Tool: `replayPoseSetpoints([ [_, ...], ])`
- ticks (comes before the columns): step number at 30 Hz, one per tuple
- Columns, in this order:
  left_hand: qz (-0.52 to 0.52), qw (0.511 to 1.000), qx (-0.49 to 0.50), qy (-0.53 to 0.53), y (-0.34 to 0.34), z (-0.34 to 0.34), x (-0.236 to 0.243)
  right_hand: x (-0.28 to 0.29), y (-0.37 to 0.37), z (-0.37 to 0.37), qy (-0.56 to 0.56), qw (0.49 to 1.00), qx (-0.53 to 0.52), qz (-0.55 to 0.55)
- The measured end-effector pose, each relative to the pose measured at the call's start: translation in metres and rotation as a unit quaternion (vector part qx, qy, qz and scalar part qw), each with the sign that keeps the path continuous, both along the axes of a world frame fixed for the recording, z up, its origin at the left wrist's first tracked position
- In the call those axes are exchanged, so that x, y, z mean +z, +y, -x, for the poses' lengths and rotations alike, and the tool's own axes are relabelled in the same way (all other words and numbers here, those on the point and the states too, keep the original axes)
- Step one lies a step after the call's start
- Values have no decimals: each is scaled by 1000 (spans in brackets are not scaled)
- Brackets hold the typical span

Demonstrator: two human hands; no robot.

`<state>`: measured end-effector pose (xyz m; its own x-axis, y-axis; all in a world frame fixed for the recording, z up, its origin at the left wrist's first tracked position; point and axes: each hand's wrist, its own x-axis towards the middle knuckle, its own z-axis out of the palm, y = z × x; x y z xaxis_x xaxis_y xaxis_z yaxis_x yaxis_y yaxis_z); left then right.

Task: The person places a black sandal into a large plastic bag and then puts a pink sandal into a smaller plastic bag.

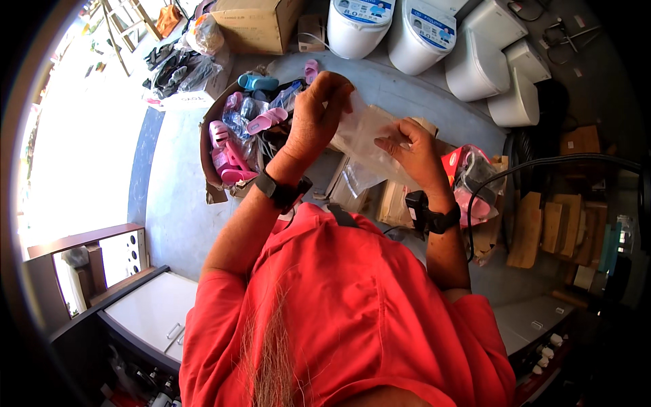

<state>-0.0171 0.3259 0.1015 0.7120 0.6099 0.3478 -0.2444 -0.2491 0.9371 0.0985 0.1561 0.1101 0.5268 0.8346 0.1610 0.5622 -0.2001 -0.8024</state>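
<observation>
A clear plastic bag (371,141) is stretched between my two hands in front of my chest. My left hand (317,112) is raised at its upper left edge, fingers curled in a pinch on the film. On the opposite side, my right hand (417,152) grips the bag between thumb and fingers. The bag looks thin, and I see nothing inside it. Below it, on the floor, are pieces of cardboard (395,202). Left of my left hand stands an open cardboard box (208,159) of slippers, including a pink slipper (267,121) and a blue slipper (258,82).
Past my right wrist sits a box with bagged pink and grey footwear (475,197). White toilets (357,34) line the far side beside a large carton (258,26). A black cable (542,161) arcs in from the right. White cabinets (154,308) flank me.
</observation>
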Motion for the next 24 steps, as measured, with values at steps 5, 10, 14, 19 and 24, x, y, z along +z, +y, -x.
replayPoseSetpoints([
  [5,-34,999,10,-11,12,-2,1,-4,-3,-10,-20,999,22,-22],
  [10,-100,994,-37,23,25,10,-5,-2,-6,-16,103,994,11,-24],
  [14,-81,996,39,30,26,8,-13,0,-8,-10,180,983,35,-15],
  [19,-88,989,112,32,35,9,-21,5,-20,-21,123,983,2,137],
  [24,-69,983,167,28,47,18,-24,-5,-32,-36,192,980,-37,36],
])
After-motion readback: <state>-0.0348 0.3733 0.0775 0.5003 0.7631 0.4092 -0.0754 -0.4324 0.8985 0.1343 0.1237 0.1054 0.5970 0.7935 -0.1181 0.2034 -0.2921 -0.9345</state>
